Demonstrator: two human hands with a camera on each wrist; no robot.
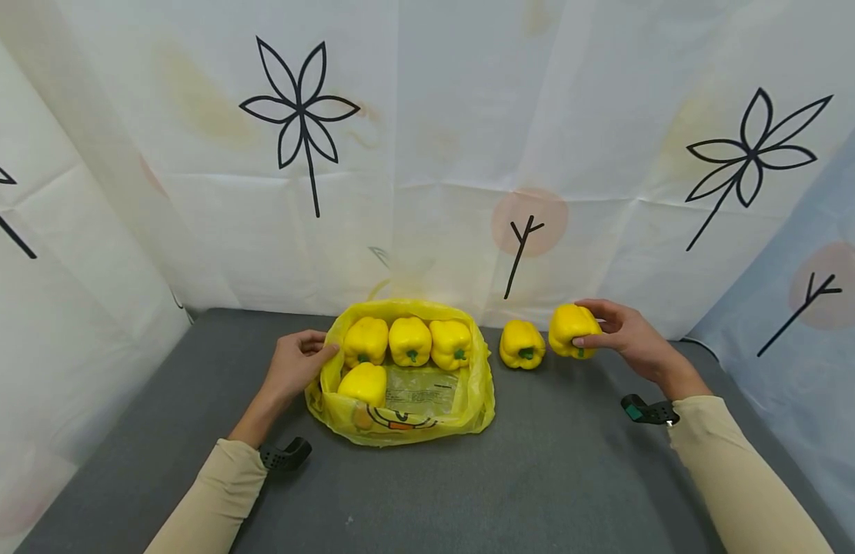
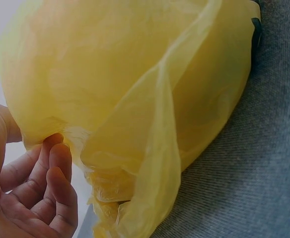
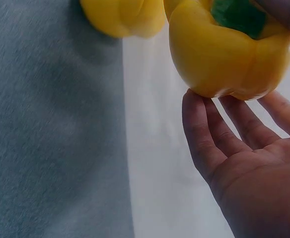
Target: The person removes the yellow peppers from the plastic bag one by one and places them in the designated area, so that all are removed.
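A yellow plastic bag [image 1: 399,432] stands with its mouth spread wide on the table. Several yellow bell peppers [image 1: 409,341] lie inside, three in a row at the back and one at the front left. My left hand [image 1: 295,363] pinches the bag's left rim between thumb and fingers; the left wrist view shows the thin film [image 2: 125,99] at the fingertips. In my right hand [image 1: 628,338] is another yellow bell pepper [image 1: 571,331], gripped by thumb and fingers and seen close in the right wrist view [image 3: 224,54]. A further pepper [image 1: 522,345] sits between the bag and that hand.
The dark grey table [image 1: 524,477] reaches back to a white fabric wall [image 1: 441,231] printed with leaves and twigs. Black bands [image 1: 285,454] circle both wrists, below beige sleeves [image 1: 212,492].
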